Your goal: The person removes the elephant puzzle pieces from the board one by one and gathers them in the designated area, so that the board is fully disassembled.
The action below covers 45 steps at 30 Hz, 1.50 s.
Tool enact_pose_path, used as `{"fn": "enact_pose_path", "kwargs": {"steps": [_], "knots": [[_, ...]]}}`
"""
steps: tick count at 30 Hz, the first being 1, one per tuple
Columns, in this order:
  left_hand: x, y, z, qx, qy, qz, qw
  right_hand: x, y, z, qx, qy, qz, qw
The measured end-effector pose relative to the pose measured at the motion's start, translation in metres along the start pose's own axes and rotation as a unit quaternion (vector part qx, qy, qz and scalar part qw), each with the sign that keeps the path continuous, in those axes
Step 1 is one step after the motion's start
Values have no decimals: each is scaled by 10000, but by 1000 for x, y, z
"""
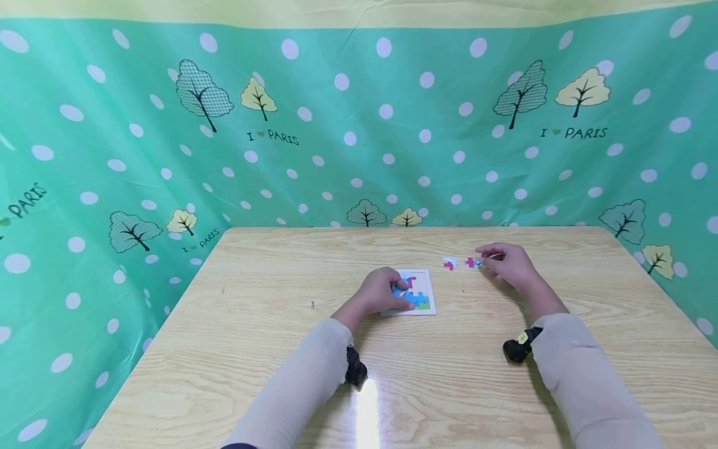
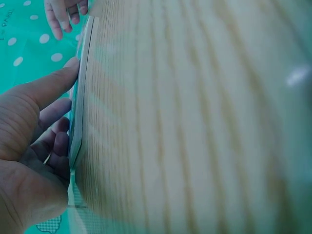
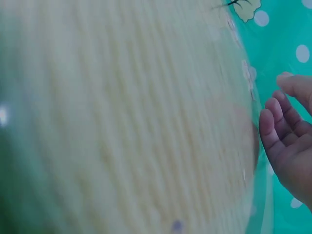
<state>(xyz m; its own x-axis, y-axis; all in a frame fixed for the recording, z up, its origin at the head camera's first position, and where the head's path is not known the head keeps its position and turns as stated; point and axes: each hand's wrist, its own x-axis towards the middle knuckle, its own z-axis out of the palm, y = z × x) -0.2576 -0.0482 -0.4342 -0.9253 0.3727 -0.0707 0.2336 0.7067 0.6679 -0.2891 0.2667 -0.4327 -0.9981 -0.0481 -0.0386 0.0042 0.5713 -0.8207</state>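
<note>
A white-framed jigsaw [image 1: 432, 293] with blue, green and pink parts lies flat on the table. Over its left side, my left hand [image 1: 382, 290] touches it with thumb and fingers. In the left wrist view the left hand [image 2: 39, 126] is beside the jigsaw's edge [image 2: 83, 97], fingers bent loosely. Two loose pieces lie beyond the frame to its right: a white and pink piece [image 1: 450, 262] and a pink and blue piece [image 1: 470, 262]. My right hand [image 1: 507, 265] hovers just right of them, fingers apart; the right wrist view shows the right hand [image 3: 292, 131] holding nothing visible.
The wooden table [image 1: 252, 349] reaches a green dotted cloth [image 1: 336, 156] at the back and sides. A small dark speck [image 1: 312, 304] lies left of the jigsaw. Black wrist devices [image 1: 354, 369] are on both sleeves.
</note>
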Motion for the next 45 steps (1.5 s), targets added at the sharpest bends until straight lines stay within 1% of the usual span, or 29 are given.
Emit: {"fn": "enact_pose_path", "kwargs": {"steps": [7,14,18,24,30,36,45], "knots": [[0,-1,0,-7,-11,21,10000,-4,-6,-1,216,-135,-109,9996],[0,-2,1,2,10,2,10000,-8,-12,0,-19,-163,-480,9987],[0,-1,1,-9,-14,-53,10000,-12,-16,1,-87,-182,-540,9983],[-1,-1,1,-25,-1,-29,10000,-17,-20,3,-40,-208,-597,9980],[0,-2,1,-30,-2,-11,10000,-23,-23,4,85,-284,-812,9963],[0,-1,0,-11,2,14,10000,-27,-26,7,-35,-225,-1071,9940],[-2,1,-1,-98,20,-8,10000,-37,-35,9,-34,-305,-1284,9913]]}}
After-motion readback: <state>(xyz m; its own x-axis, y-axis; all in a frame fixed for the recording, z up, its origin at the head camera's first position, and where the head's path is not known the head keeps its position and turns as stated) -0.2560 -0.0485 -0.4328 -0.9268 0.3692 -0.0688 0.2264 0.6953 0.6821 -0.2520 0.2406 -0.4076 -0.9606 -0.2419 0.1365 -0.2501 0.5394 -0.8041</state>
